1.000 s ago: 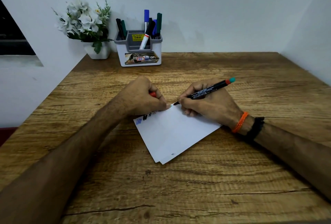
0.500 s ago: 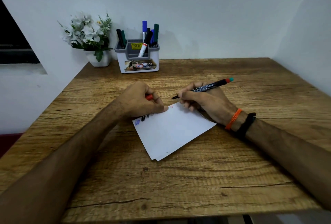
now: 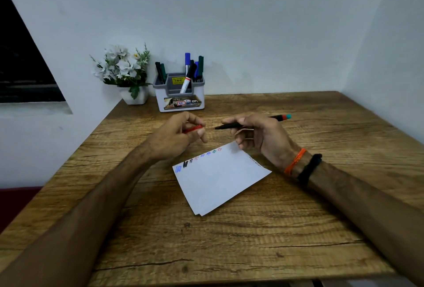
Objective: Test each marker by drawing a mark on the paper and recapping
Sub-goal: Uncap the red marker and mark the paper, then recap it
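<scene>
1. Marker (image 3: pixel 231 125) is sitting uncapped in the right hand (image 3: pixel 259 136), fingers curling round its barrel, tip pointing toward frame left.
2. Left hand (image 3: pixel 176 135) is pinching the red cap (image 3: pixel 193 129), just left of the tip, not touching it.
3. Paper (image 3: pixel 220 179) is lying at frame centre, below both hands.
4. Marker holder (image 3: pixel 180 94) is standing upper centre.

Paper (image 3: pixel 220 179) on table (image 3: pixel 252 240); holder (image 3: pixel 180 98) behind, right of plant (image 3: pixel 126 73).
</scene>
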A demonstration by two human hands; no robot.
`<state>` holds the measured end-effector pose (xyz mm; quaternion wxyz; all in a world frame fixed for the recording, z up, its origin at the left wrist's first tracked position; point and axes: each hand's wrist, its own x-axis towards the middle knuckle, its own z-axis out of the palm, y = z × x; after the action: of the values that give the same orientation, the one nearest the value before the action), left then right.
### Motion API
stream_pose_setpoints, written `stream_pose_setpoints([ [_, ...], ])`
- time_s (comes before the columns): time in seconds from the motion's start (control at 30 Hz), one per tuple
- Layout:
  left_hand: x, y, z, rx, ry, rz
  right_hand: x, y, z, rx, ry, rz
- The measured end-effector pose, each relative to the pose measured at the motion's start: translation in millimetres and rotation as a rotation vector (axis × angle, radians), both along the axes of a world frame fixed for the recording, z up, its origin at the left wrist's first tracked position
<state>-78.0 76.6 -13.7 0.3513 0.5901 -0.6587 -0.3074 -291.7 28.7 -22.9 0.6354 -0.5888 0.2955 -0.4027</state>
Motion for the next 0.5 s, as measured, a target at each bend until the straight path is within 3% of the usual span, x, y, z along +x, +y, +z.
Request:
stream_pose_setpoints([
  [0.5, -3.5, -1.6, -2.2, -0.146, 0.068, -0.016, 3.5, 2.4, -2.4, -0.149, 0.054, -0.065],
])
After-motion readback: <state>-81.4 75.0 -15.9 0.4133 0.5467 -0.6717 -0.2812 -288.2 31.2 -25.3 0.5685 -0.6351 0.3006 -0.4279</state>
